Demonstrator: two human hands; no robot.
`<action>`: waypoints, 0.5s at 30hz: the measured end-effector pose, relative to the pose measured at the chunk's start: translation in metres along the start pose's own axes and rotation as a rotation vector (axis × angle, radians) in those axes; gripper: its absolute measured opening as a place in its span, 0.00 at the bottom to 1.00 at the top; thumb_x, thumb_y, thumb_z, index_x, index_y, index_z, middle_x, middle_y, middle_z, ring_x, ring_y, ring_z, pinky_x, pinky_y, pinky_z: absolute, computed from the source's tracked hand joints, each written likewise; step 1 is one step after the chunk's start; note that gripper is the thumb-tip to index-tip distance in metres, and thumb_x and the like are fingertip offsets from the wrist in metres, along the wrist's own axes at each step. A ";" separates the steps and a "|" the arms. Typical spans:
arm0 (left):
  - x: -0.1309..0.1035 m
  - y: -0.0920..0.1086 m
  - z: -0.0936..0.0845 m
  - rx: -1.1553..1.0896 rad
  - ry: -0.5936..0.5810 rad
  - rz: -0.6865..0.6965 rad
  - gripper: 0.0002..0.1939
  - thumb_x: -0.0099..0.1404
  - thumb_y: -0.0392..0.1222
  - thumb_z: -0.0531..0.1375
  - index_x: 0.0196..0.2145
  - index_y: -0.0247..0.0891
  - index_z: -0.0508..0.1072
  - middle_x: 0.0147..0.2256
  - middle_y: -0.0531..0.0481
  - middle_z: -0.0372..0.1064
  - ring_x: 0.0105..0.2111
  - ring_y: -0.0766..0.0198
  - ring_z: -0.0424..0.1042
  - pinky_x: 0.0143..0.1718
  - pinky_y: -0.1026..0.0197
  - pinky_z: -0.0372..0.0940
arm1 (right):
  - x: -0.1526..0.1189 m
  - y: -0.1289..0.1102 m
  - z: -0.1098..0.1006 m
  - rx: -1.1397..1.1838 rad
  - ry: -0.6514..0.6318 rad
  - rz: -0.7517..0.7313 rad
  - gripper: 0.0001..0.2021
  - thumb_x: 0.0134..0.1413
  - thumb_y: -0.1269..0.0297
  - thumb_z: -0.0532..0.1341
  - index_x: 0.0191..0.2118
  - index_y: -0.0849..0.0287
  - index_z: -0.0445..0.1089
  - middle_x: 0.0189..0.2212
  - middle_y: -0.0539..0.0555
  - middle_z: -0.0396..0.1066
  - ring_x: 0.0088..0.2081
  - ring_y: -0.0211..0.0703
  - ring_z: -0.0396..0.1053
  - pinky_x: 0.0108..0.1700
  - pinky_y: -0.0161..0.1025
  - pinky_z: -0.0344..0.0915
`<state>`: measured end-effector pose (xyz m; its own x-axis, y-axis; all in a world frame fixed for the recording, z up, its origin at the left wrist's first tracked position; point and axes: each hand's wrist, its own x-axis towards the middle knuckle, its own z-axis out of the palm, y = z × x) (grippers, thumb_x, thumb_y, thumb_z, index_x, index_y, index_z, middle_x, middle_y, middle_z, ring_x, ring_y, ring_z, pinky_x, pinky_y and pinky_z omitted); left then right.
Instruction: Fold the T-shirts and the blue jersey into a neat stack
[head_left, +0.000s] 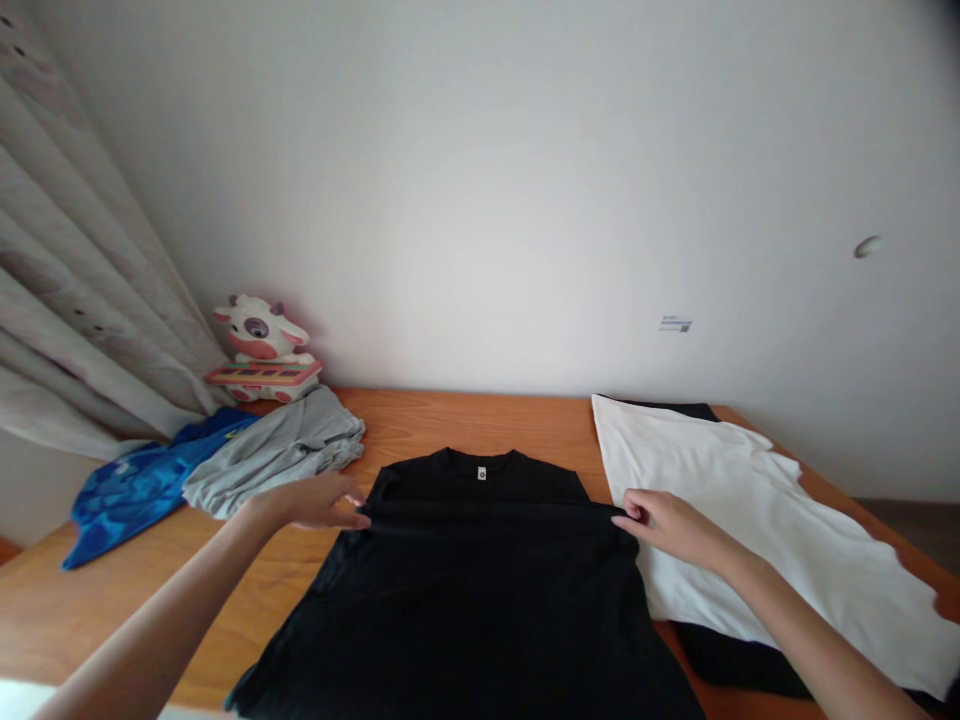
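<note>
A black T-shirt lies in front of me, its neckline with a small white label at the far end. Across its upper part a raised edge of the black cloth is stretched between my two hands. My left hand pinches the left end of that edge between thumb and fingers. At the right end, my right hand is closed on the cloth in the same way. The near part of the shirt runs out of the bottom of the view.
White garments lie at the right, over black cloth. At the left are a grey garment and a blue one, with a toy cow with a keyboard behind them. The wooden table meets a white wall; a curtain hangs left.
</note>
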<state>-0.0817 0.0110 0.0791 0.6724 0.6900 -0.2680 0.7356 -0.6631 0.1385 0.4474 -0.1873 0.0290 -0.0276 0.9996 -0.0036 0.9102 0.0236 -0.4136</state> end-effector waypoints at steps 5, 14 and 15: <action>0.007 0.002 0.014 0.047 -0.132 -0.018 0.16 0.61 0.52 0.62 0.41 0.41 0.81 0.38 0.45 0.80 0.37 0.53 0.78 0.39 0.58 0.69 | 0.003 0.004 0.014 0.056 -0.078 0.012 0.11 0.57 0.52 0.59 0.38 0.53 0.71 0.29 0.51 0.75 0.30 0.46 0.71 0.35 0.39 0.63; 0.000 -0.014 -0.024 0.156 0.241 -0.114 0.22 0.66 0.62 0.57 0.37 0.40 0.77 0.38 0.43 0.78 0.39 0.52 0.77 0.40 0.58 0.66 | 0.000 -0.001 -0.008 0.105 0.222 0.047 0.22 0.56 0.39 0.58 0.34 0.54 0.73 0.26 0.53 0.76 0.29 0.47 0.73 0.35 0.40 0.67; 0.000 -0.014 -0.026 0.113 0.233 -0.101 0.23 0.66 0.63 0.56 0.37 0.40 0.77 0.36 0.45 0.78 0.37 0.53 0.77 0.38 0.59 0.66 | 0.000 -0.001 -0.010 0.108 0.221 0.048 0.23 0.55 0.38 0.58 0.34 0.54 0.74 0.27 0.53 0.77 0.30 0.47 0.73 0.36 0.41 0.67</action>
<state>-0.0896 0.0279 0.1017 0.6065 0.7938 -0.0463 0.7949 -0.6067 0.0113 0.4503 -0.1873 0.0385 0.1160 0.9789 0.1684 0.8586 -0.0136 -0.5124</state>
